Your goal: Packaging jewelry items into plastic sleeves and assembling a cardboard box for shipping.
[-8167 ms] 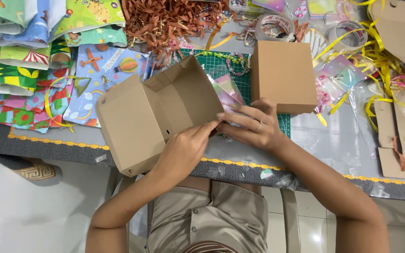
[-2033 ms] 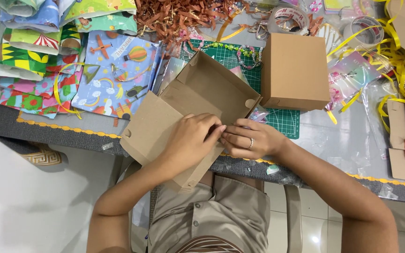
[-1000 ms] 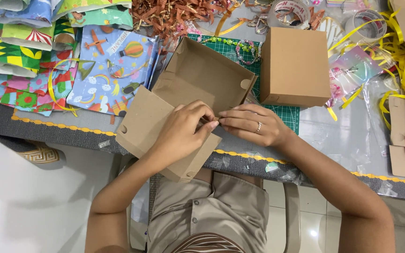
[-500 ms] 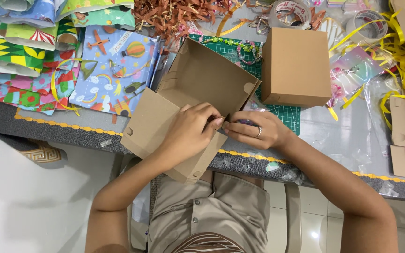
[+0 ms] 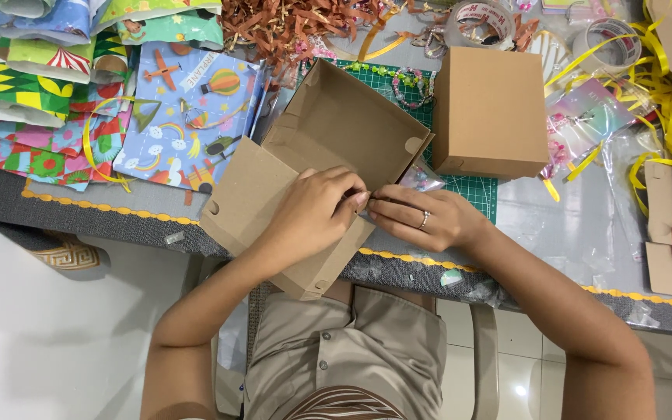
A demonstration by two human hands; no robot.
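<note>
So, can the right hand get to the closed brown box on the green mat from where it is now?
Probably yes. The right hand pinches the open box's flap together with the left hand, and the closed brown box stands just beyond it, with only bare green mat between. It would have to let go of the flap first.

An open brown cardboard box lies tilted at the worktop's near edge, a closed brown box stands just right, and what seem clear cellophane packets lie beyond.

A craft worktable: wrapping paper, ribbons, tape rolls, cutting mat.
</note>
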